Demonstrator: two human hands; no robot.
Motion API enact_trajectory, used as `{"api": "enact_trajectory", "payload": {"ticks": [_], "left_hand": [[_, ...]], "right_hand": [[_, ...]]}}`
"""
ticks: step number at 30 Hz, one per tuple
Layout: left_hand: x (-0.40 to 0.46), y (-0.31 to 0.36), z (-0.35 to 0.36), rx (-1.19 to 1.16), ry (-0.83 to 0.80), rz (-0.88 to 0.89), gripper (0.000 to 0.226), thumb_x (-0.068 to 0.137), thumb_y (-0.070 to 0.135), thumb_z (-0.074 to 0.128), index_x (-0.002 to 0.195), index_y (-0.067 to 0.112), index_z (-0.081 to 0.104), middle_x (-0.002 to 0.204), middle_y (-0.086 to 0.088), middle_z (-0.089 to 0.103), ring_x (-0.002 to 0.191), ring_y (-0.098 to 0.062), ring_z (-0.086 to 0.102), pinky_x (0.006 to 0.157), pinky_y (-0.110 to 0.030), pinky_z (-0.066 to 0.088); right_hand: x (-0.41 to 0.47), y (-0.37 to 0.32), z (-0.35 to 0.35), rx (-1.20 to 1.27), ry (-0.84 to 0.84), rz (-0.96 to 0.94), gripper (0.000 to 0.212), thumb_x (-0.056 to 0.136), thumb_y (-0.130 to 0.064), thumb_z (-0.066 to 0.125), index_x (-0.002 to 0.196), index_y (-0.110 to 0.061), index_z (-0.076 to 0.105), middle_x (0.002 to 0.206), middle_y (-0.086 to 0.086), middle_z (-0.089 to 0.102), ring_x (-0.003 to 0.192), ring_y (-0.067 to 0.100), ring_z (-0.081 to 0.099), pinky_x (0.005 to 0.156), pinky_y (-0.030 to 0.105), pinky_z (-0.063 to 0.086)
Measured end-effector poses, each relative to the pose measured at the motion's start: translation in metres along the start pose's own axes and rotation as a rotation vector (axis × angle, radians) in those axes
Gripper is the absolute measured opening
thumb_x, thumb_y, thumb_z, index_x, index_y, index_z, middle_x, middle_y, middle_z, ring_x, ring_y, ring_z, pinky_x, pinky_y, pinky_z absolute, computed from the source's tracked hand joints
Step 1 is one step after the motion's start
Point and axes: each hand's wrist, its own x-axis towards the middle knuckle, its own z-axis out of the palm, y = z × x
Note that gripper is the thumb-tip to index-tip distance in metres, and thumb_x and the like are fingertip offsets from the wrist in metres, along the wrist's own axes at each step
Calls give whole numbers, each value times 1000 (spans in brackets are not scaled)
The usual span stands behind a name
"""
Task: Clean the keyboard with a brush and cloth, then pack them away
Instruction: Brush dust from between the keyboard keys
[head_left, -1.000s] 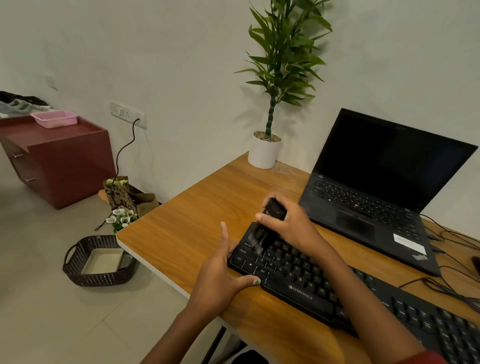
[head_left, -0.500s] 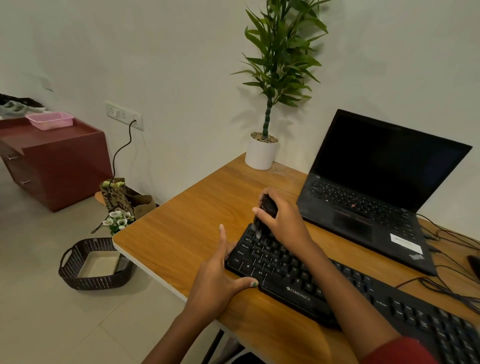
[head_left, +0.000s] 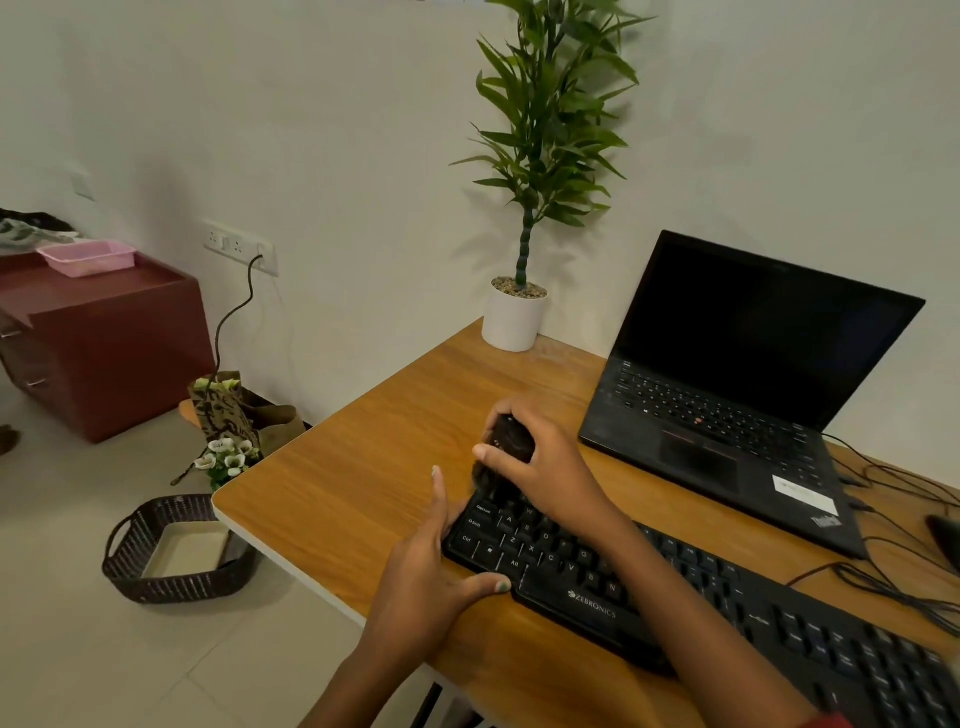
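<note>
Since a second ago, right hand (head_left: 540, 462) gripping small black brush (head_left: 511, 441) stays at black corded keyboard's (head_left: 649, 587) far-left corner on wooden desk (head_left: 353, 467); left hand (head_left: 431, 587), fingers straight, braces its edge. Brushing step; next, sweep rightward rows.

Desk (head_left: 337, 483), centre: wood-grain top with a smooth, faintly satin finish. Keyboard (head_left: 649, 597), lower right: matt black plastic. Laptop (head_left: 727, 415), right: matt black casing, its dark screen slightly glossy. Brush (head_left: 511, 441), centre: black, apparently plastic, though blurred. Plant pot (head_left: 511, 322), at the wall: smooth white, topped with rough gravel. Basket (head_left: 171, 582), lower left: dark woven weave. Tray (head_left: 88, 257), upper left: pink plastic. Cabinet (head_left: 104, 353) beneath the tray: smooth reddish-brown wood finish.
</note>
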Motion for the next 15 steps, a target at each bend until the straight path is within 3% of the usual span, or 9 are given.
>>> {"api": "enact_trajectory", "payload": {"ticks": [6, 10, 15], "left_hand": [[0, 1, 1, 22, 10, 1, 120, 70, 27, 84, 144, 34, -11, 113, 43, 41, 94, 36, 39, 79, 7, 29], [0, 0, 0, 32, 10, 2, 120, 70, 29, 83, 143, 36, -12, 112, 43, 43, 97, 35, 39, 80, 6, 29], [1, -2, 1, 33, 8, -10, 121, 70, 29, 84, 142, 38, -13, 117, 45, 41, 97, 35, 39, 81, 6, 28]], "right_hand": [[5, 6, 0, -174, 107, 2, 18, 86, -28, 64, 97, -27, 50, 91, -11, 55, 81, 10, 54, 71, 35, 51], [6, 3, 0, -19, 44, 29, 18, 85, -27, 66, 97, -26, 52, 92, -9, 58, 83, 10, 58, 71, 27, 49], [-4, 21, -42, -119, 42, 215, 19, 86, -25, 66, 96, -25, 51, 93, -3, 61, 82, 10, 59, 62, 15, 44]]}}
